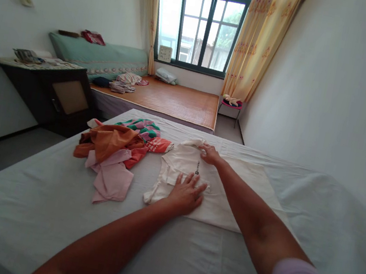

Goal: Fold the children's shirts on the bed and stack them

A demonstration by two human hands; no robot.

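A white T-shirt [229, 197] with small dark lettering on its chest lies spread on the pale bed sheet, its neck end towards the left. My left hand [187, 195] rests flat on the near side of the shirt, fingers apart, beside a folded-in sleeve. At the shirt's far edge, the fingers of my right hand [210, 154] close on the fabric by the other sleeve. To the left is a loose heap of clothes: a brown garment [111, 141], a pink one [114, 181], a red piece [159, 145] and a green-and-pink patterned piece [144, 126].
The sheet-covered bed [32, 205] fills the foreground. Beyond it stands another bed with an orange-brown mat [175, 100] and some clothes [124, 84] on it. A dark cabinet [65, 97] is at the left, a small pink stool [234, 105] near the right wall.
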